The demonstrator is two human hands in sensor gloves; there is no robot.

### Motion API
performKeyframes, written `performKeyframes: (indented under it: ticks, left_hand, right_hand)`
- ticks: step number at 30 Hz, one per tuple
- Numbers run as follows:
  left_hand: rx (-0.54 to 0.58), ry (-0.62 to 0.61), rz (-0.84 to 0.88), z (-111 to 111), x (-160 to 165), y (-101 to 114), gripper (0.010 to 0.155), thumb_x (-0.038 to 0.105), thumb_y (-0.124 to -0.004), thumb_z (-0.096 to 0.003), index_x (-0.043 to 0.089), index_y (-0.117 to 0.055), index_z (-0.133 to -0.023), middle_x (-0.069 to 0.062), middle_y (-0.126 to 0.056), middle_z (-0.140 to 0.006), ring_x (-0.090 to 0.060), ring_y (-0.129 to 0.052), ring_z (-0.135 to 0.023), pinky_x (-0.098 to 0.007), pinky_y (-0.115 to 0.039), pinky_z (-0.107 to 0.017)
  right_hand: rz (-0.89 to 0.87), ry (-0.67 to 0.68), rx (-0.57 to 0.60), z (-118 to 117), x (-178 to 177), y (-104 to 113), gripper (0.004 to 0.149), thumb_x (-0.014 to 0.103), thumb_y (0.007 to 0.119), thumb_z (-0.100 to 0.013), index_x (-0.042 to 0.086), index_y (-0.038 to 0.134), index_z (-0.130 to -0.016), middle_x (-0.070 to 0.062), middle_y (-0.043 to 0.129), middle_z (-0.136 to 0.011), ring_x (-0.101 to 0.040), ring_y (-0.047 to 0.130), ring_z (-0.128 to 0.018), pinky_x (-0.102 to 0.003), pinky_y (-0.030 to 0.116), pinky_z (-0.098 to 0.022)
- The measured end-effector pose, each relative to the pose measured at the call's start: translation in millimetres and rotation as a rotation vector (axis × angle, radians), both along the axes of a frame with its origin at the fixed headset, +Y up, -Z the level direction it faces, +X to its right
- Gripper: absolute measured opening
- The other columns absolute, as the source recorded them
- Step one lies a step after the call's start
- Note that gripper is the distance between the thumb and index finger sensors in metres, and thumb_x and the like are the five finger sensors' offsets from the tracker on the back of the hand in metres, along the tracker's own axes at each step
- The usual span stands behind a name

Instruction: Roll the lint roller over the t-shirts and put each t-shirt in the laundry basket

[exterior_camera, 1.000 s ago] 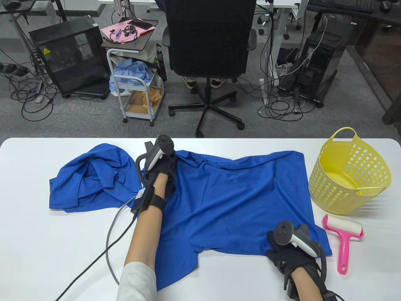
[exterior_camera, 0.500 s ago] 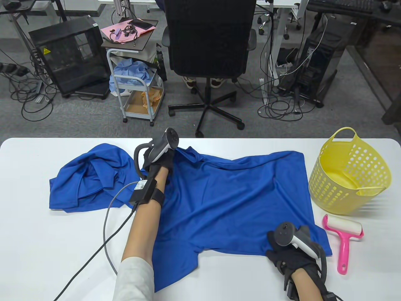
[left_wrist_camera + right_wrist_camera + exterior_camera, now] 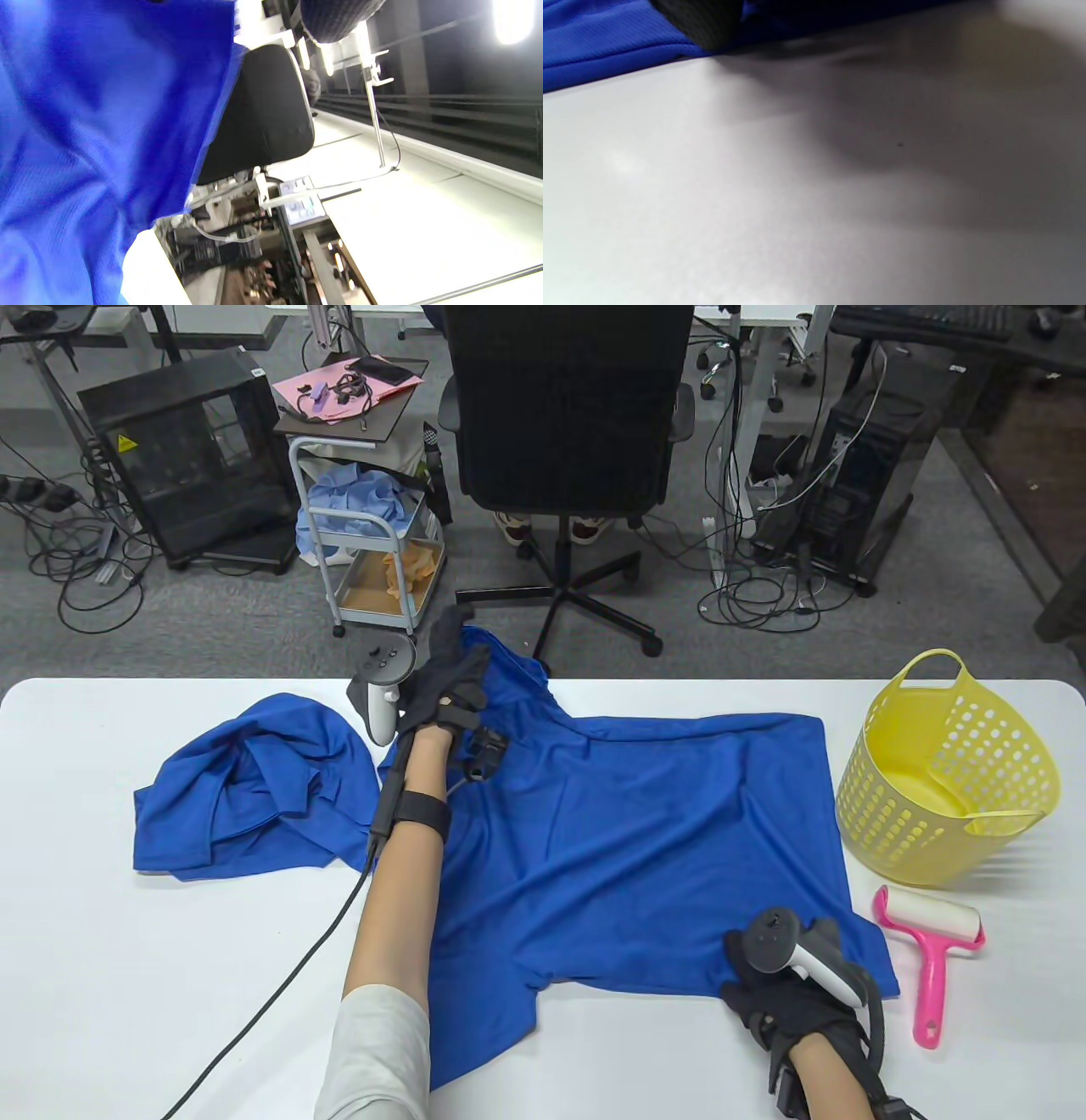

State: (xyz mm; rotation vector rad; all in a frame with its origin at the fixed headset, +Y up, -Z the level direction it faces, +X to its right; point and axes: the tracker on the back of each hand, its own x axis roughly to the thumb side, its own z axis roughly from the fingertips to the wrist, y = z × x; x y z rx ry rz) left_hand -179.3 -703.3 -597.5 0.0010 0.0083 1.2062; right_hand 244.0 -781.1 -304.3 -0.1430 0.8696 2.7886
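While we spread the shirt, these are our notes.
Left hand [image 3: 445, 687]: lifted past the far bench [image 3: 127, 950] edge, fingers pinching the t-shirt [image 3: 645, 831] corner.
Right hand [image 3: 793, 997]: at the near hem; whether its fingers grip or merely press, we cannot tell.
T-shirt: mostly flat mid-bench, second t-shirt [image 3: 246, 789] crumpled to its left.
Lint roller [image 3: 929, 950]: untouched, just beside the laundry basket [image 3: 950, 772].
Advice: we should pull the corner taut, lay it flat without folds, and keep the hem anchored.
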Motion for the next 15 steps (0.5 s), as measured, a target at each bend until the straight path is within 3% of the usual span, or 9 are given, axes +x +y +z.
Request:
performKeyframes:
  ticks: [3,6,9,13,15]
  left_hand:
    - [-0.098,-0.04,-0.165,7,-5,-10,0.062,0.037,-0.065,-0.0591,0.03,-0.036,-0.113,0.0,-0.029,-0.118,-0.035,-0.032,-0.111,-0.055,-0.043,-0.076]
    - [-0.241,-0.125,-0.286,21,-7,-16,0.063,0.037,-0.066,-0.0595,0.028,-0.035,-0.113,-0.002,-0.028,-0.118,-0.039,-0.029,-0.11,-0.058,-0.039,-0.075]
    - [-0.313,-0.199,-0.455,41,-5,-17,0.065,0.038,-0.068,-0.0592,0.027,-0.034,-0.114,-0.003,-0.026,-0.118,-0.039,-0.025,-0.11,-0.059,-0.034,-0.075]
    - [-0.428,-0.349,-0.685,90,4,-20,0.069,0.042,-0.07,-0.0582,0.027,-0.032,-0.114,-0.003,-0.024,-0.118,-0.04,-0.021,-0.109,-0.061,-0.031,-0.074]
    - [-0.444,-0.415,-0.731,127,11,-25,0.071,0.044,-0.071,-0.058,0.027,-0.031,-0.114,-0.003,-0.022,-0.118,-0.042,-0.018,-0.108,-0.064,-0.03,-0.072]
  right_hand:
    - [0.0,0.0,0.0,0,0,0,0.062,0.048,0.057,-0.056,0.035,0.023,-0.106,0.001,0.008,-0.116,-0.031,0.009,-0.104,-0.06,0.022,-0.072]
    - [0.0,0.001,-0.003,0,0,0,0.062,0.047,0.057,-0.056,0.034,0.022,-0.106,0.0,0.008,-0.116,-0.031,0.009,-0.103,-0.06,0.022,-0.072]
    - [-0.002,0.002,-0.006,0,0,0,0.062,0.047,0.057,-0.056,0.034,0.022,-0.106,0.0,0.008,-0.116,-0.031,0.009,-0.103,-0.06,0.022,-0.072]
    - [-0.008,-0.001,-0.006,0,0,-1,0.062,0.047,0.057,-0.056,0.035,0.022,-0.106,0.001,0.007,-0.116,-0.031,0.008,-0.103,-0.06,0.021,-0.072]
    - [-0.013,-0.004,-0.006,0,1,-1,0.062,0.047,0.057,-0.056,0.035,0.022,-0.106,0.001,0.007,-0.116,-0.031,0.008,-0.103,-0.06,0.021,-0.072]
